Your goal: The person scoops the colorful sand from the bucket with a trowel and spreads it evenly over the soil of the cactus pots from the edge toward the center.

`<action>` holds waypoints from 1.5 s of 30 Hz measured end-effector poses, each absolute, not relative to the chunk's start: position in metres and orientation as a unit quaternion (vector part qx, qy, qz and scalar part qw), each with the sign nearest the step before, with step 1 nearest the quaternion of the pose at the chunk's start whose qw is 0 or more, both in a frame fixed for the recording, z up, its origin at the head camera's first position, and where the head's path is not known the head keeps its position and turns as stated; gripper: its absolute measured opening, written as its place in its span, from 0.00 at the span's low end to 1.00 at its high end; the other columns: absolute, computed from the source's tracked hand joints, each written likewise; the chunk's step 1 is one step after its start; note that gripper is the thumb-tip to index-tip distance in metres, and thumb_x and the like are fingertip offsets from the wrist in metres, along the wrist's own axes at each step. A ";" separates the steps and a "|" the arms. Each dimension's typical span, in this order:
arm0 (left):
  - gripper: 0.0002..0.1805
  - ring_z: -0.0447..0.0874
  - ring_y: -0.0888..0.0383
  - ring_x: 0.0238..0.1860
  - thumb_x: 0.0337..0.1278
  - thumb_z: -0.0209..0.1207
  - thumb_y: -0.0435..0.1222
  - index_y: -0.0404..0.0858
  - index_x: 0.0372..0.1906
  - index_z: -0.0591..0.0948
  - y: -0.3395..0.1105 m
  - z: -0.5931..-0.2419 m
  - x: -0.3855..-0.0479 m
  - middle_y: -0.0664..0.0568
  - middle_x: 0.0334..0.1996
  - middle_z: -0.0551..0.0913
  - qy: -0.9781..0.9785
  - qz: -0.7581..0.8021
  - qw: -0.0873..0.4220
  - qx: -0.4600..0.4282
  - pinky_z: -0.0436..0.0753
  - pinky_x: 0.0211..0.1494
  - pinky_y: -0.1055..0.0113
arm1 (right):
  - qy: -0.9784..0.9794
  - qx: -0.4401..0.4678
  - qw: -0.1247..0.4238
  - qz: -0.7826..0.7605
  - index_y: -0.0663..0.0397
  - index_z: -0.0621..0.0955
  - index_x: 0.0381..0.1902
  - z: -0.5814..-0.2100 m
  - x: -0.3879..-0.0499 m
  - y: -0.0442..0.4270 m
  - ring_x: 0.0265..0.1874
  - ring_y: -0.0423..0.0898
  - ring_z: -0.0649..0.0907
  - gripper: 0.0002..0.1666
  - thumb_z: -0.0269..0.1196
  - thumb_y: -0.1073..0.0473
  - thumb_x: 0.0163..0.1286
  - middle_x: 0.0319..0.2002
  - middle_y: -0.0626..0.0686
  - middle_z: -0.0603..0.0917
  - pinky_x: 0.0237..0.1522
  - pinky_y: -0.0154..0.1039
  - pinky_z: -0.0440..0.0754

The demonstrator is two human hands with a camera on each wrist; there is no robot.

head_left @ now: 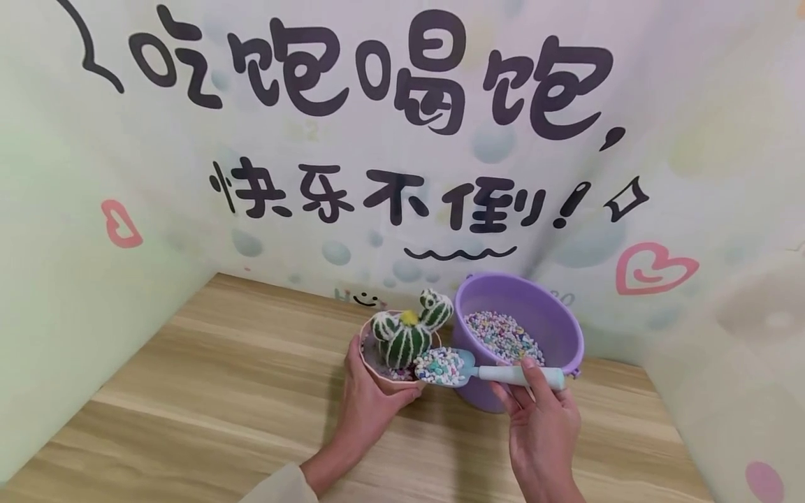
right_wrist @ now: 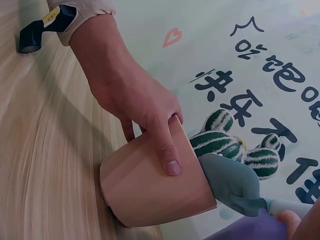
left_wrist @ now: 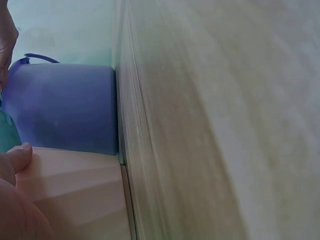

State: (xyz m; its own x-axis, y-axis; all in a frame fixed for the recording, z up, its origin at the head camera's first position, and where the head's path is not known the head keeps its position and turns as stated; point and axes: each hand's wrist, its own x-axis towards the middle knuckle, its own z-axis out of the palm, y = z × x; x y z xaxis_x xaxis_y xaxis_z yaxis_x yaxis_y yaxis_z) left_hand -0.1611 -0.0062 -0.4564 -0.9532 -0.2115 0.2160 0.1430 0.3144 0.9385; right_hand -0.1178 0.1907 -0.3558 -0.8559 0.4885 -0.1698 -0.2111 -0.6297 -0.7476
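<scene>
A pinkish faceted flowerpot stands on the table with a green cactus in it, white-ridged and topped by a yellow flower. My left hand grips the pot from its left side, thumb along the near wall. In my right hand is the pale handle of a small blue-green trowel, whose blade rests at the pot's right rim. Small colored pebbles heap on the blade. Some pebbles show inside the pot around the cactus base; the right wrist view hides the pot's inside.
A purple bucket holding many mixed pebbles stands just right of the pot, near the back wall. Wood-grain tabletop extends to the left and front. A printed cloth backdrop encloses the back and sides.
</scene>
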 end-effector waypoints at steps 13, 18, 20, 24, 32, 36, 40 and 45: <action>0.73 0.59 0.45 0.70 0.23 0.82 0.47 0.45 0.77 0.45 -0.007 -0.456 -0.161 0.42 0.72 0.56 -0.797 -0.585 0.150 0.015 0.63 0.70 0.48 | -0.401 -0.180 0.209 0.874 0.61 0.75 0.40 -0.356 -0.120 0.190 0.28 0.50 0.89 0.13 0.68 0.63 0.63 0.28 0.54 0.87 0.32 0.44 0.85; 0.74 0.58 0.43 0.71 0.23 0.82 0.44 0.47 0.77 0.43 -0.011 -0.454 -0.162 0.42 0.73 0.54 -0.806 -0.577 0.136 0.005 0.62 0.70 0.46 | -0.409 -0.178 0.209 0.870 0.61 0.74 0.42 -0.355 -0.120 0.189 0.28 0.50 0.89 0.16 0.69 0.63 0.62 0.27 0.54 0.87 0.33 0.45 0.85; 0.74 0.58 0.44 0.72 0.23 0.82 0.44 0.49 0.77 0.43 -0.013 -0.453 -0.163 0.44 0.74 0.54 -0.807 -0.576 0.130 -0.002 0.62 0.70 0.45 | -0.411 -0.178 0.209 0.869 0.61 0.74 0.42 -0.354 -0.120 0.189 0.28 0.50 0.89 0.16 0.69 0.63 0.62 0.27 0.54 0.87 0.33 0.46 0.85; 0.75 0.57 0.44 0.72 0.23 0.82 0.43 0.48 0.77 0.42 -0.016 -0.454 -0.166 0.44 0.74 0.52 -0.809 -0.573 0.128 -0.021 0.61 0.71 0.46 | -0.423 -0.176 0.209 0.864 0.62 0.73 0.43 -0.351 -0.120 0.188 0.28 0.50 0.89 0.18 0.70 0.62 0.61 0.26 0.54 0.86 0.34 0.47 0.85; 0.73 0.59 0.43 0.70 0.23 0.82 0.44 0.45 0.77 0.44 -0.015 -0.455 -0.167 0.42 0.73 0.55 -0.813 -0.564 0.143 -0.022 0.64 0.70 0.47 | -0.441 -0.172 0.209 0.856 0.62 0.72 0.44 -0.347 -0.122 0.187 0.27 0.50 0.88 0.18 0.69 0.63 0.62 0.27 0.54 0.86 0.32 0.45 0.86; 0.73 0.59 0.43 0.70 0.23 0.82 0.44 0.44 0.77 0.45 -0.013 -0.455 -0.166 0.41 0.73 0.55 -0.814 -0.561 0.148 -0.014 0.64 0.70 0.47 | -0.457 -0.176 0.202 0.848 0.63 0.73 0.45 -0.345 -0.123 0.188 0.29 0.49 0.89 0.21 0.70 0.61 0.60 0.28 0.54 0.87 0.35 0.46 0.86; 0.72 0.59 0.42 0.70 0.24 0.82 0.45 0.44 0.77 0.45 -0.011 -0.456 -0.164 0.40 0.73 0.54 -0.815 -0.559 0.150 -0.008 0.65 0.69 0.47 | -0.466 -0.179 0.197 0.844 0.61 0.74 0.44 -0.342 -0.123 0.188 0.30 0.49 0.89 0.20 0.71 0.61 0.60 0.29 0.54 0.87 0.37 0.47 0.85; 0.73 0.60 0.42 0.70 0.24 0.82 0.46 0.44 0.77 0.44 -0.010 -0.457 -0.163 0.41 0.73 0.54 -0.816 -0.556 0.157 -0.007 0.66 0.69 0.48 | -0.473 -0.179 0.194 0.841 0.62 0.73 0.44 -0.340 -0.125 0.188 0.30 0.49 0.89 0.21 0.71 0.61 0.60 0.30 0.53 0.87 0.37 0.48 0.85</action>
State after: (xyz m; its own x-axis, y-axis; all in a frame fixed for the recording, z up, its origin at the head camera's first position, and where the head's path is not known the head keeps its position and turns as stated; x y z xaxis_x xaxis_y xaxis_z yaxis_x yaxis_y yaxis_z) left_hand -0.1635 -0.0099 -0.4566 -0.9504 -0.1631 0.2650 0.1872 0.3805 0.9056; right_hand -0.1246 0.1882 -0.3396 -0.8603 0.4961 -0.1171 -0.1579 -0.4777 -0.8642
